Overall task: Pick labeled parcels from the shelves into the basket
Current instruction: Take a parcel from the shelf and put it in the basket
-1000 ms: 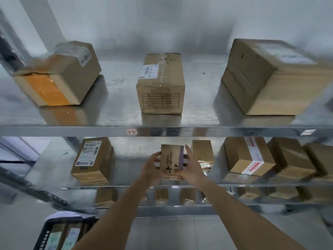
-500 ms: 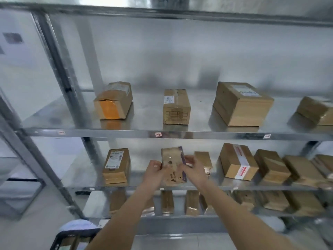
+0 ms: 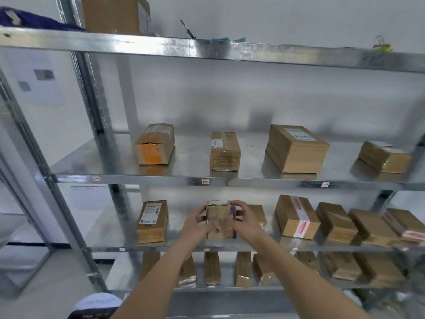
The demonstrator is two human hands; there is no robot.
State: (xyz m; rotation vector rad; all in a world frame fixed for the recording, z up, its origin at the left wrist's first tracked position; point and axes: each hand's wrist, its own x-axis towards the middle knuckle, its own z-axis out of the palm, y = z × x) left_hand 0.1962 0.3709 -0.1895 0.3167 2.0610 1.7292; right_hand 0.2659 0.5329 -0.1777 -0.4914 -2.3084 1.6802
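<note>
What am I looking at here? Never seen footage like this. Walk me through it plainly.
There is no machine here. A person wears a camera on the head, looking forward and down, so you see their two bare arms reaching out. This is the only view.

In front stands a metal shelf rack carrying cardboard parcels on several levels. The left hand and right hand hold one small brown parcel between them, in front of the second shelf level down, fingers curled round its sides. Beside it, a parcel with a printed label stands to the left and a red-and-white taped box to the right. Four more boxes sit on the level above.
</note>
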